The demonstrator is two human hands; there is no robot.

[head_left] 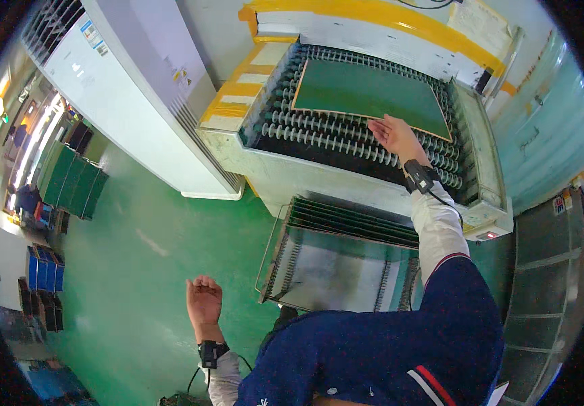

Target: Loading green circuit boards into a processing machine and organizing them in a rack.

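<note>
Held the right hand (390,137) out over the roller conveyor machine (326,177), at the near edge of the green circuit-board panel (373,93). Had its fingers extended and slightly bent, with no grip on anything; could not tell light contact with that edge from a narrow gap. Found the panel lying flat across the rows of disc rollers (326,140), toward the far side of the trough. Had the left hand (204,302) low and well apart from the machine, above the green floor (153,237), fingers loosely curled and with nothing visible in them. Saw the slotted rack (274,267) just in front of the machine, with dark panels (346,220) side by side in it.

Called, in all likelihood, for a light touch on the copper-coloured border alone, away from the green face. Seemed wise to steady the panel level, square to the rows, without pressing a corner down between discs. Needed care, too, with fingertips, white sleeve (437,227) and wrist cable (446,201) so near the rollers.
</note>
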